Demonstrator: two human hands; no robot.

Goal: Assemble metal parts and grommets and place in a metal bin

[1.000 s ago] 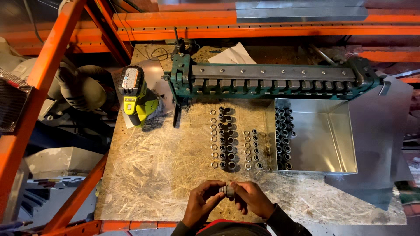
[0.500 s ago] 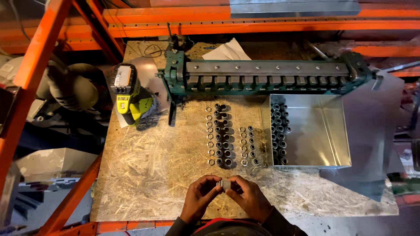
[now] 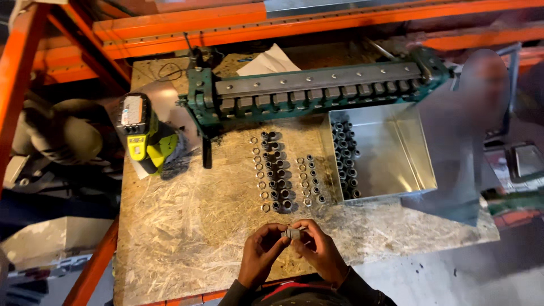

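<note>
Compared with half a second back, the hands have barely shifted, still bunched together low on the board at 6 o'clock, and the view has just drifted a touch so the bench sits a bit more tilted. The left hand and the right hand meet fingertip to fingertip around a small grey metal cylindrical part, both pinching it closed-up between thumb and fingers, held just above the worn chipboard bench top. It's too small to say whether it's one piece or two pushed together. Straight up from the hands, toward 12 o'clock, there are neat rows of small dark metal sleeves and washers standing on the board, close to but not touching the hands. At about 2 o'clock from the hands sits a shiny folded sheet-metal tray, and along its left wall there's another column of dark metal sleeves lined up inside it. Across the back at 12 o'clock lies a long green cast bending brake with a grey steel clamping bar, its fingers facing the rows of parts. Off at 10 o'clock is a yellow-green and black cordless drill lying on its side, well apart from the hands. A white sheet of paper pokes out behind the brake, and orange steel racking beams frame the top and left side.
</note>
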